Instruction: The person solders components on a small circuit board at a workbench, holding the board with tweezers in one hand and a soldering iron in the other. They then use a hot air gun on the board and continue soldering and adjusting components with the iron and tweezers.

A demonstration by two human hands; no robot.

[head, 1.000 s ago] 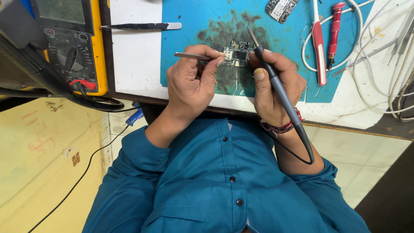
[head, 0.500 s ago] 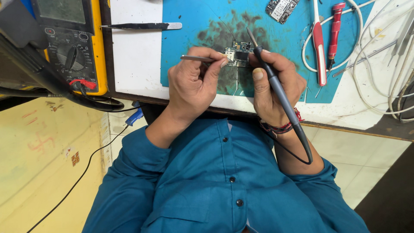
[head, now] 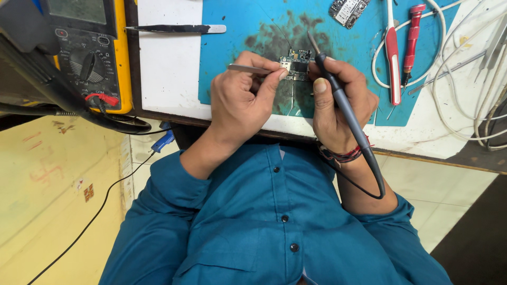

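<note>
The left hand (head: 240, 97) pinches a pair of tweezers (head: 253, 69) between thumb and forefinger, the tips reaching across to a small circuit board (head: 297, 62). That grip seems meant to pin the board flat so it cannot slide while it is worked on. The right hand (head: 338, 103) is closed around a dark soldering iron (head: 338, 97), held like a pen, its thin tip slanting up past the right edge of the board; whether the tip touches the board cannot be told. The iron's cable loops back past the wrist, out of the way of the work.

The board lies on a blue mat (head: 237, 31), on a patch darkened by scorch and residue, which suggests this is the usual working spot. The mat covers the white bench (head: 169, 68) where heat could mark it.

Spare tools sit within reach but clear of the hands: a second pair of tweezers (head: 174, 28) to the upper left, two red-handled tools (head: 401, 47) to the right, another board (head: 348, 10) at the top edge. White cables (head: 465, 100) curl at the far right. A yellow multimeter (head: 92, 53) stands at the left edge of the bench, its leads trailing down.
</note>
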